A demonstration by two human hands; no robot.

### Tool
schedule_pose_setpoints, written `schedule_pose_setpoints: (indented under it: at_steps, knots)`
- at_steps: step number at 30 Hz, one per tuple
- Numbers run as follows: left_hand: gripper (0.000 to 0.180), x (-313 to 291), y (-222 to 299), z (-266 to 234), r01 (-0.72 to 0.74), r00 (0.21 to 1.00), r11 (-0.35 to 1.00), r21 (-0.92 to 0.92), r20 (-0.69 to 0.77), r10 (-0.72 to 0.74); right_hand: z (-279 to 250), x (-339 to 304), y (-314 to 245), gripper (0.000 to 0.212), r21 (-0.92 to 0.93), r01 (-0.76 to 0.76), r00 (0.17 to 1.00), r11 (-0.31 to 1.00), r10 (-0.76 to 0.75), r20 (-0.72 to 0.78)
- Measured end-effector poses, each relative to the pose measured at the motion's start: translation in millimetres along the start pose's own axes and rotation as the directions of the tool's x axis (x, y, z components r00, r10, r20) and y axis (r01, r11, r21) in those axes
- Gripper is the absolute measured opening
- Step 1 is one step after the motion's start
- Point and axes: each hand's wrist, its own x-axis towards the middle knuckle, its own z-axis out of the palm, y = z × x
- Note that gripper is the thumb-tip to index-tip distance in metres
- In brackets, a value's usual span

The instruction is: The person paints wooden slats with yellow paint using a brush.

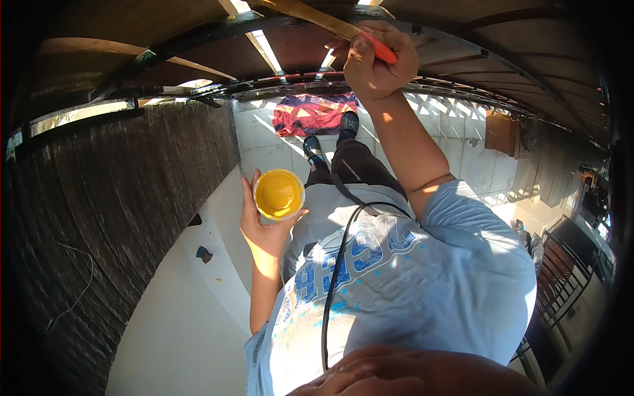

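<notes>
My left hand point(265, 228) is wrapped round a small round tub point(280, 195) in front of my waist. The tub is uncovered, and thick yellow paint coats its inside. My right hand point(381, 61) is raised at the top, closed round an orange-handled tool point(380, 49). A long, flat, yellowish-brown shaft point(314, 16) runs from it toward the upper left. The tool's far end lies beyond the picture's edge, so its tip is hidden. Dark panels held by a black metal frame point(456, 30) stretch across the top, close to my right hand.
A dark wooden plank wall point(99, 218) stands on the left. By my feet, a red patterned cloth point(310, 115) lies on the pale tiled floor point(264, 142). To the right are a brown box point(505, 134) and a black slatted metal rack point(561, 264). A black cord point(338, 277) hangs down my shirt.
</notes>
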Motion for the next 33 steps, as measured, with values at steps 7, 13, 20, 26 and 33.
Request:
schedule_pose_setpoints:
  at_steps: [7, 13, 20, 26, 33]
  knots:
    - [0.134, 1, -4, 4, 0.046, 0.999, 0.999, 0.003, 0.016, -0.046, -13, -4, 17, 0.021, -0.078, 0.066, 0.996, 0.995, -0.071, -0.062]
    - [0.131, 4, -2, 10, 0.059, 0.998, 0.998, -0.020, 0.034, -0.058, -41, 6, 10, 0.019, -0.196, 0.146, 0.988, 0.970, -0.133, 0.077]
    - [0.129, 6, 1, 12, 0.077, 0.994, 0.996, -0.047, 0.077, -0.073, -73, 12, -6, 0.023, -0.196, 0.130, 0.991, 0.972, -0.124, 0.039]
    - [0.127, 5, 2, 10, 0.022, 0.996, 0.998, -0.052, 0.086, -0.018, -99, 7, -21, 0.021, -0.210, 0.151, 0.989, 0.966, -0.146, 0.038]
    - [0.127, 7, 3, 6, 0.012, 0.997, 0.999, -0.045, 0.073, -0.009, -63, 8, -44, 0.030, -0.035, 0.032, 0.999, 0.999, -0.031, 0.017]
